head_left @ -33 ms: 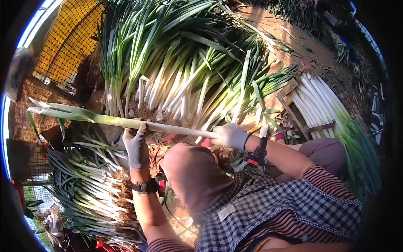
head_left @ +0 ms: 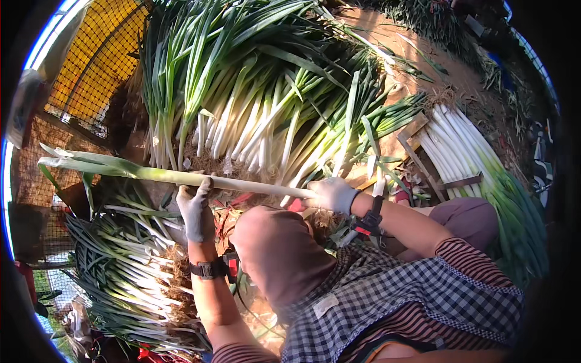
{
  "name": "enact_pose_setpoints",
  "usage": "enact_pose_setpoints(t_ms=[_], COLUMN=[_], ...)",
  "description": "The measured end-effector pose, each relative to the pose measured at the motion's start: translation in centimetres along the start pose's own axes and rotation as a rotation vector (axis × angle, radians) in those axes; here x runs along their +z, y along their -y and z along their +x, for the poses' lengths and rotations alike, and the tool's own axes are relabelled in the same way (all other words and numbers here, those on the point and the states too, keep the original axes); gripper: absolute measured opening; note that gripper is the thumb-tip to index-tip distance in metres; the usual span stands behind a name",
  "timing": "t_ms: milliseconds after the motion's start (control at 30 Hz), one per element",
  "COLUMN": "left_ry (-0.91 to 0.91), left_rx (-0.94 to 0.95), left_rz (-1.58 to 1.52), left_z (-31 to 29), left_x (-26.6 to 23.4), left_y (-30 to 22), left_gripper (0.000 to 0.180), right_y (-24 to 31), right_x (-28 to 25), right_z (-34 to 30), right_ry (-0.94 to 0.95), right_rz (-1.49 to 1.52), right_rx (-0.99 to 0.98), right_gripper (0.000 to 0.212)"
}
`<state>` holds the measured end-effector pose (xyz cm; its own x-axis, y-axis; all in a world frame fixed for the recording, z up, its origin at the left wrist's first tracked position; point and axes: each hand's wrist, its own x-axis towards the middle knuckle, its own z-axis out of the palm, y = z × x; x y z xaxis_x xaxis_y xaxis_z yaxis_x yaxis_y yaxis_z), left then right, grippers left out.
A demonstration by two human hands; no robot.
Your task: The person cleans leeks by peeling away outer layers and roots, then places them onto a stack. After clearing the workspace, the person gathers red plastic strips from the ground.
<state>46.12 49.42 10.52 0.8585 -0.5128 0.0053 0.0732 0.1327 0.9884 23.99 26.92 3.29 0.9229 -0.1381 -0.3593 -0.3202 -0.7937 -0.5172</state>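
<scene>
A single long green onion [head_left: 248, 184] lies almost level across my two hands, its white end to the right and its green leaves at the far left. My left hand [head_left: 196, 212], in a pale work glove, has its thumb and fingers closed round the middle of the stalk. At the white end, my gloved right hand [head_left: 331, 195] grips the stalk, and its fingers cover the tip. Just beyond, a big heap of green onions [head_left: 242, 121] lies with roots toward me. Nearer on the left is a second pile of green onions [head_left: 139, 272], its brown roots facing right.
To the right, cleaned white-stemmed green onions [head_left: 460, 145] rest in a wooden frame [head_left: 417, 151]. Yellow netting [head_left: 91, 60] stands at the far left. Loose leaves lie on the bare soil [head_left: 375, 36] at the back. My bent knee [head_left: 466, 224] is at the right.
</scene>
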Motion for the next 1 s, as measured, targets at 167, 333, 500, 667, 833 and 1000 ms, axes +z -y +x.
enact_pose_setpoints(t_ms=[167,333,500,667,833,1000], left_ry=[-0.042,-0.051,-0.065,-0.078,-0.087,-0.081], left_rx=[-0.032,-0.078,-0.093,-0.128,-0.248,-0.254], left_rz=[0.035,0.001,0.062,0.097,0.13,0.134], left_z=[0.0,-0.5,-1.7,-1.9,-3.4,-1.8], left_x=[-1.7,-0.9,-0.4,-3.0,-4.5,-2.6], left_y=[3.4,3.7,3.7,6.7,8.9,9.8], left_gripper=[0.024,0.02,0.022,0.022,0.029,0.029], right_y=[-0.1,0.2,-0.2,-3.6,-5.5,-7.0], right_x=[1.9,1.7,1.1,4.6,2.8,1.2], right_z=[-0.6,-1.0,-0.2,-0.4,0.2,3.3], right_ry=[0.037,0.109,0.22,0.096,0.161,0.039], right_rz=[-0.03,-0.08,-0.011,0.05,0.232,0.321], right_rx=[-0.01,0.055,0.085,0.066,0.202,0.144], right_gripper=[0.051,0.055,0.054,0.062,0.051,0.044])
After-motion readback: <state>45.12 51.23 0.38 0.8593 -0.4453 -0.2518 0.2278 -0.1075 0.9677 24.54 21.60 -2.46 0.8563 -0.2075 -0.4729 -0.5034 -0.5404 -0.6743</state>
